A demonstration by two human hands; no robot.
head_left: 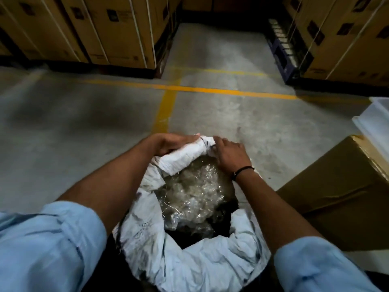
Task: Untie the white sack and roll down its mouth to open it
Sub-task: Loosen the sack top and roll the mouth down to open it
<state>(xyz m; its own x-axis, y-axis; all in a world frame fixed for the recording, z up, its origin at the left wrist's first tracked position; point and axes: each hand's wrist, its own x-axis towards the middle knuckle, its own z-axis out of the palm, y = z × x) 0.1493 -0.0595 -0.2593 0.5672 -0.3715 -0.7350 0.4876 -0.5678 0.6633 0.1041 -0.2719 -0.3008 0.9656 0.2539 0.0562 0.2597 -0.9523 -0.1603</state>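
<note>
The white woven sack stands on the floor right below me, its mouth open. Crumpled clear plastic fills the opening. The far rim of the sack's mouth is bunched into a thick white roll. My left hand grips this roll from the left, fingers curled over it. My right hand holds the same roll from the right, a black band on the wrist. Both forearms reach over the sack from light blue sleeves. No tie is visible.
A brown cardboard box stands close on the right, with a white plastic bin behind it. Stacks of strapped cartons on dark pallets line the far left and far right. Yellow lines mark the concrete floor ahead.
</note>
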